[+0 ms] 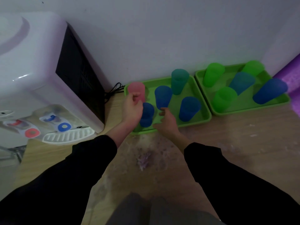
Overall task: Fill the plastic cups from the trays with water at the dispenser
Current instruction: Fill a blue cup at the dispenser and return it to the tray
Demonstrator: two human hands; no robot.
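Observation:
Two green trays stand against the wall, the left tray [191, 120] and the right tray [243, 109], each with several plastic cups. In the left one are a pink cup [137, 90], a teal cup [179, 81] and three blue cups [163, 96] [189, 108] [146, 115]. My left hand [132, 109] is curled at the pink cup, thumb against its near side, and hides part of the nearest blue cup. My right hand [167, 122] hovers over the tray's front edge, fingers apart, fingertips close to the middle blue cup's base. The white water dispenser [32, 65] stands at the left.
The dispenser has a red tap [15, 123], a blue tap [51, 118] and a white drip grille [68, 135]. A black cable [113, 90] runs behind it. A purple roll [290, 75] leans at the far right. The wooden surface in front of me looks wet.

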